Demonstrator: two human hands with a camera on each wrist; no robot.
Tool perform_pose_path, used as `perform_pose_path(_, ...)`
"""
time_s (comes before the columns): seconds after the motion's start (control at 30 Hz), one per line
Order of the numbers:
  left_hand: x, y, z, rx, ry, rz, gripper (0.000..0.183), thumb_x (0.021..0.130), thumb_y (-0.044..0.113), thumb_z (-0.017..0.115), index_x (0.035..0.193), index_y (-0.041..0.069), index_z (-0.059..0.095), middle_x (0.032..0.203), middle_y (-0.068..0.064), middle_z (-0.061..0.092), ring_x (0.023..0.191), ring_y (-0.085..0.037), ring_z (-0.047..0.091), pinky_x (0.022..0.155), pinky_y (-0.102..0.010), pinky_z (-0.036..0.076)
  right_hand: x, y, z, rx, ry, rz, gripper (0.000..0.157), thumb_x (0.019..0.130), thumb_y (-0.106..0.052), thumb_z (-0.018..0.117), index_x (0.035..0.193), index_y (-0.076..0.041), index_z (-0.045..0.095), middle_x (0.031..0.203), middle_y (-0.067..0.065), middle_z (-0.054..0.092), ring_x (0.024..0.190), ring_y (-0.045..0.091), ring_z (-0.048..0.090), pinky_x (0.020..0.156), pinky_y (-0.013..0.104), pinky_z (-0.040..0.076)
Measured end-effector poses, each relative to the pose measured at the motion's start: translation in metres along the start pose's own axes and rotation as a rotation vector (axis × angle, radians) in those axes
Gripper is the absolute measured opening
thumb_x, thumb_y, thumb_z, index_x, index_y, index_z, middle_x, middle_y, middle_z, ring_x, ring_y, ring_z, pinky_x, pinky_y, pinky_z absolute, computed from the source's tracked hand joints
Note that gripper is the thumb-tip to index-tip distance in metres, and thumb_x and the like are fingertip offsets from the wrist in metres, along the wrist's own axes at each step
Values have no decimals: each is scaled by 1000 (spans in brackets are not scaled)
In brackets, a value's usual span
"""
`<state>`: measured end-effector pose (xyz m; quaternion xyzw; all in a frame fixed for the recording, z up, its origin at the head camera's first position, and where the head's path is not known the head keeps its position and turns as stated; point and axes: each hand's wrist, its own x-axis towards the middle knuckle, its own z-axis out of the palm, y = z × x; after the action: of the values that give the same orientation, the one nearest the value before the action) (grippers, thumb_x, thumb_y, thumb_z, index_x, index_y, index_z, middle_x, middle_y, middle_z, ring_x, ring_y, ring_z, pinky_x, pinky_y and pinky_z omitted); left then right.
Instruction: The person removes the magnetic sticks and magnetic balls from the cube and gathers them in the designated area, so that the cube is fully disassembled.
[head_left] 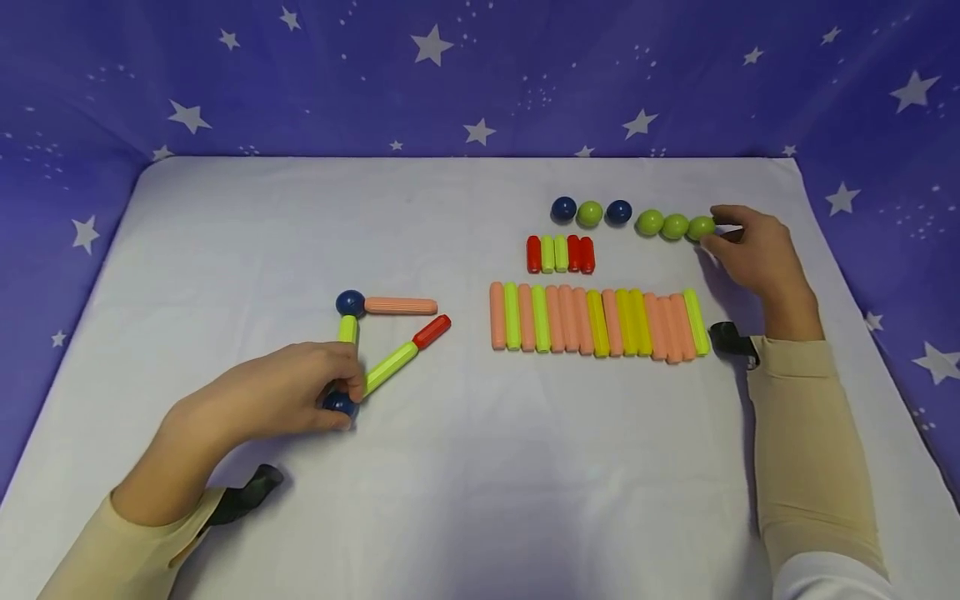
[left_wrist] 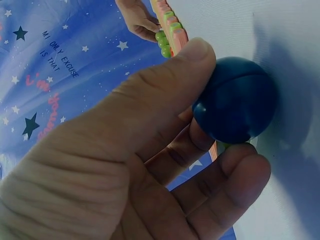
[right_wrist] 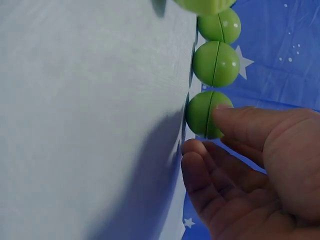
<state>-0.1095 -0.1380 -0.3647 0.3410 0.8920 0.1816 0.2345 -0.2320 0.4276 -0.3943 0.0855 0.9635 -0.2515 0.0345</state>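
My left hand [head_left: 292,387] holds a dark blue ball [left_wrist: 237,100] between thumb and fingers at the near corner of a figure on the table. From that corner a lime rod [head_left: 347,328] leads to another blue ball [head_left: 350,303], which has a ribbed pink rod [head_left: 401,306] on its right. A second lime rod [head_left: 390,369] slants away, with a short red rod [head_left: 432,332] at its end. At the back right, my right hand [head_left: 761,250] has thumb and fingers at the last green ball [right_wrist: 202,114] of a row, the thumb overlapping its side.
Two more green balls [head_left: 675,226] sit left of the right hand, beyond them a blue, green and blue ball [head_left: 618,212]. Several short red and lime rods [head_left: 561,253] lie in front. Nearer is a long row of pink, lime and yellow rods [head_left: 596,323]. Starry purple cloth [head_left: 480,75] surrounds the table.
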Motion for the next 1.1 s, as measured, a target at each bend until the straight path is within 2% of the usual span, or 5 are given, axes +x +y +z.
perform_pose_path(0.3, -6, -1, 3, 0, -4, -25, 25, 75, 20, 85, 86, 23, 64, 85, 13, 52, 75, -9, 51, 68, -27, 46, -12, -28, -13, -85, 88, -118, 55, 96, -20, 54, 147, -4, 42, 134, 27, 48, 109, 44, 55, 81, 57, 45)
perform_pose_path(0.5, -6, 1, 0, 26, -13, -26, 24, 75, 20, 85, 86, 21, 64, 85, 11, 52, 76, -10, 49, 70, -30, 46, -44, -86, -12, -133, 96, -276, 49, 95, -18, 57, 141, -2, 49, 124, 25, 53, 101, 41, 56, 80, 56, 46)
perform_pose_path(0.73, -4, 4, -3, 35, -17, -17, 24, 76, 19, 85, 83, 22, 62, 84, 11, 51, 76, -9, 48, 70, -29, 44, -110, -179, 45, -166, -173, -722, 30, 93, -12, 63, 122, -5, 63, 110, 10, 63, 95, 25, 56, 82, 42, 50)
perform_pose_path(0.9, -5, 1, -6, 38, -22, -10, 24, 76, 18, 85, 82, 22, 62, 83, 10, 51, 74, -10, 48, 69, -29, 43, -141, -237, 102, -195, -396, -1040, 34, 93, -11, 65, 127, -9, 63, 127, 5, 60, 119, 21, 51, 102, 36, 42)
perform_pose_path(1.1, -8, -1, -5, 29, -11, 30, 24, 75, 17, 85, 80, 21, 62, 82, 9, 51, 72, -9, 47, 67, -28, 42, -144, -269, 141, -395, -326, -1048, 30, 92, -7, 66, 120, -17, 68, 124, 1, 62, 117, 20, 53, 101, 31, 43)
